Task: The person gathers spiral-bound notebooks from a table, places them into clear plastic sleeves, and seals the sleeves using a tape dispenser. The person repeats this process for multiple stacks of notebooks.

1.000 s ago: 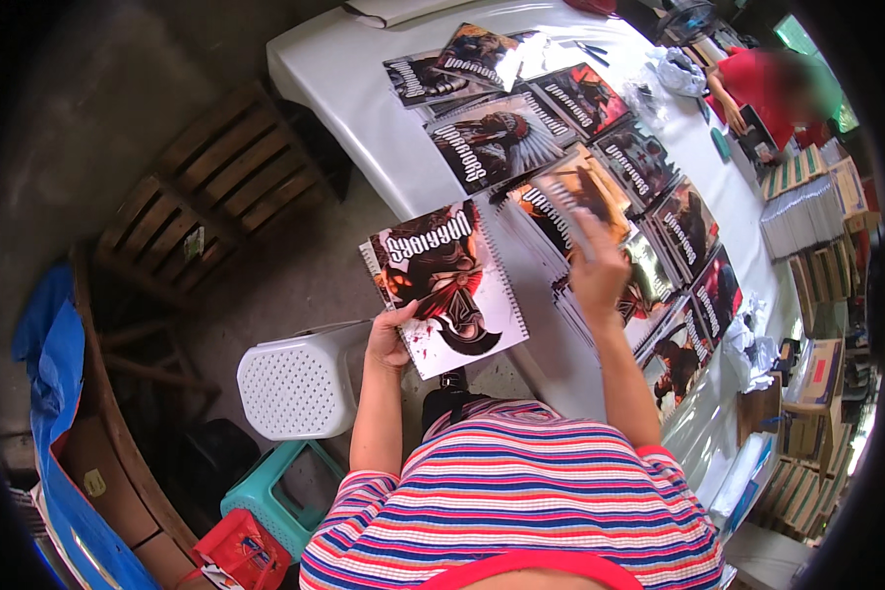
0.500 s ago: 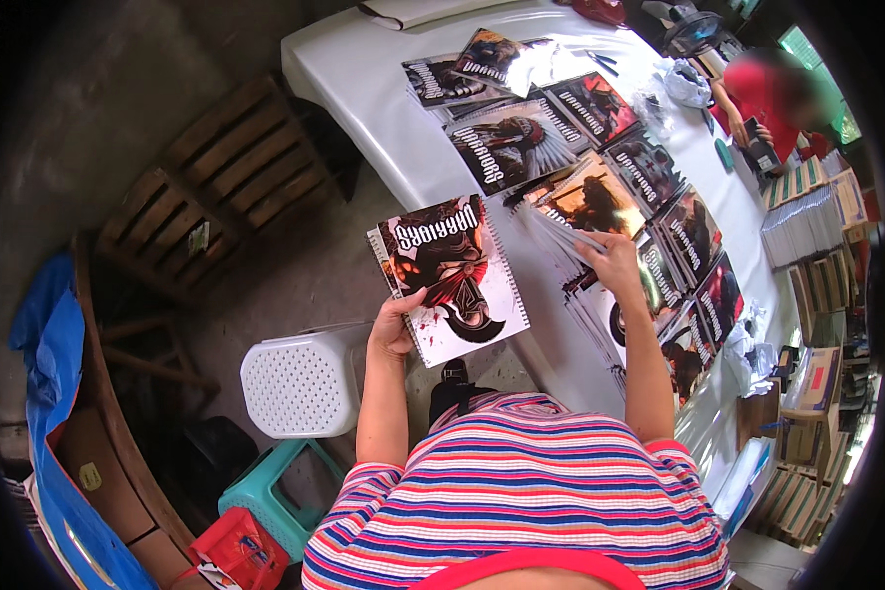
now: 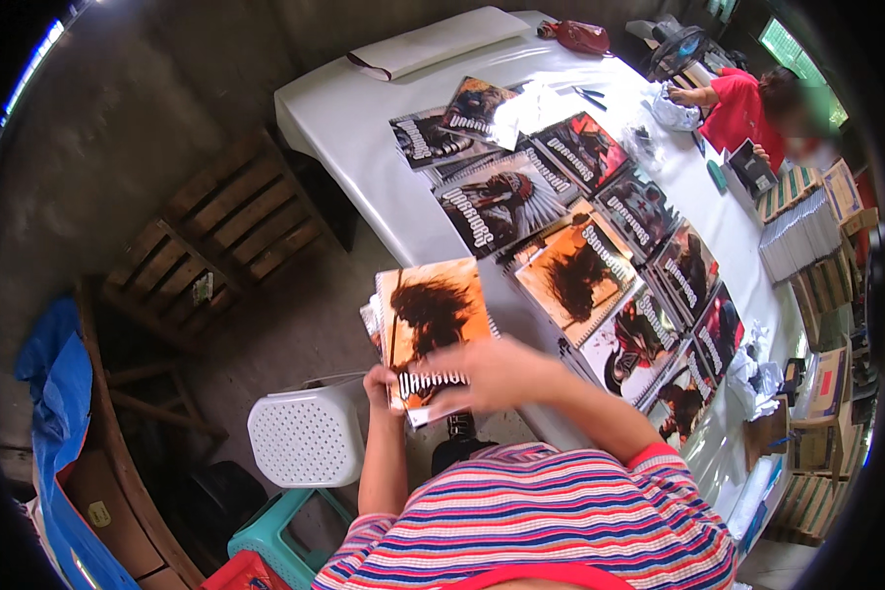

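Note:
In my left hand (image 3: 379, 388) is a small stack of spiral notebooks, gripped by its left edge. The top notebook (image 3: 433, 305) has an orange cover with a dark, wild-haired figure. Across its lower part reaches my right hand (image 3: 487, 374), smeared by motion; whether its fingers grip the notebook or only lie over it is unclear. On the white-covered table to the right, several piles of similar notebooks lie side by side. Among them are an orange notebook (image 3: 577, 270), a white-and-red one (image 3: 631, 339) and one with a feathered headdress (image 3: 501, 202).
A white plastic stool (image 3: 303, 440) stands left of my arm, with a teal stool (image 3: 275, 531) nearer. Wooden slatted furniture (image 3: 236, 221) is farther left. Across the table (image 3: 349, 128), a person in red (image 3: 742, 113) works beside stacked notebooks (image 3: 801, 241). Pliers (image 3: 590, 96) lie at the far side.
My right hand has come from the table piles to the stack in my left hand. An orange notebook now covers the white-and-red one on top. The person in red has shifted.

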Demonstrator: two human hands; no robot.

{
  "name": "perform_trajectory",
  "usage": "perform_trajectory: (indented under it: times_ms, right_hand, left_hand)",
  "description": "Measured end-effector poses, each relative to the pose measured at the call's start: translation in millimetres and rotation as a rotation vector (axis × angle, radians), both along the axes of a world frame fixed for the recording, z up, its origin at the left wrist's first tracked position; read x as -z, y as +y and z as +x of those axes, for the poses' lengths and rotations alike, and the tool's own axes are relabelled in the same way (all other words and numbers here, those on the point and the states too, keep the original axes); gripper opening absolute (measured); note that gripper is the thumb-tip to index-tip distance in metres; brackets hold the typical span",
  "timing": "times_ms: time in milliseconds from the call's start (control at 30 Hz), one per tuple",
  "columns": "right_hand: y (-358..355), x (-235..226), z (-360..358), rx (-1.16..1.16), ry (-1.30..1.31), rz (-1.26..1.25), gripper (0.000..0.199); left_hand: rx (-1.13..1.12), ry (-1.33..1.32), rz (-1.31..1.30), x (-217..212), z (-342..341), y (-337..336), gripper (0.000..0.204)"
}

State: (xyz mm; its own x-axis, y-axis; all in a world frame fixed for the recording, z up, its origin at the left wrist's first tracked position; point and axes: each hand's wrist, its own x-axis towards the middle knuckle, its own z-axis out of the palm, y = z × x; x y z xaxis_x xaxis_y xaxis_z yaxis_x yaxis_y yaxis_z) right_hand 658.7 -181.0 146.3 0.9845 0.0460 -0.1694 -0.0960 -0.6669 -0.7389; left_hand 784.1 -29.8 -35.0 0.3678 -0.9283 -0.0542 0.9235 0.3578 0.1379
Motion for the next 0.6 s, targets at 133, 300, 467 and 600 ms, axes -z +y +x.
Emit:
perform_trajectory:
  times_ms: [133, 300, 467, 600]
  right_hand:
    - [-100.0, 28.3, 99.5, 0.811, -0.188, -0.778, 0.085]
    - [-126.5, 65.4, 122.1, 0.750, 0.197, -0.919, 0.078]
    - [-117.7, -50.3, 45.2, 0.544, -0.643, -0.059, 0.036]
    - [-154.9, -45.3, 42.0, 0.045, -0.676, 0.409, 0.036]
  left_hand:
    - [0.019, -0.017, 0.001, 2.8, 10.3, 14.6, 0.079]
    - [-0.097, -0.150, 0.015, -15.2, 30.9, 6.8, 0.086]
    - [-0.163, -0.157, 0.038, 7.5, 45.4, 10.9, 0.077]
    - [-0.060, -0.003, -0.016, -12.7, 33.1, -36.7, 0.074]
